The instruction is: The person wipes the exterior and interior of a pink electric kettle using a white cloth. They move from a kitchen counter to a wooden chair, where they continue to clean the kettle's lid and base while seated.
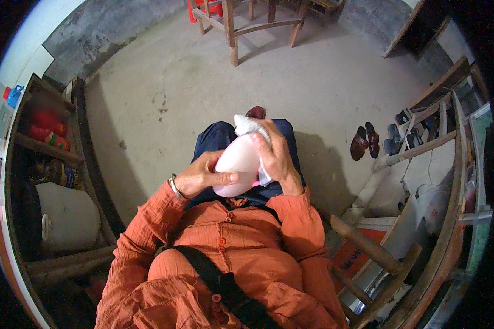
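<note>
In front of my waist, over my lap, I hold a smooth, pale pink, egg-shaped object [239, 164] tilted up to the right; its exact kind does not show. My left hand [204, 174] grips its left side, with the thumb pressed across the near face. A white cloth [248, 126] is bunched in my right hand [274, 153], which wraps over the object's upper right side. Part of the cloth hangs below the right fingers, next to a small bright pink bit. The right hand's far fingertips are hidden behind the object and cloth.
A wooden shelf [74, 159] on the left holds a white container [70, 216] and red items. Dark shoes [359, 143] lie on the concrete floor to the right, near a wooden rack [422, 148]. Wooden furniture legs [233, 41] stand ahead; wooden bars [365, 244] are close at lower right.
</note>
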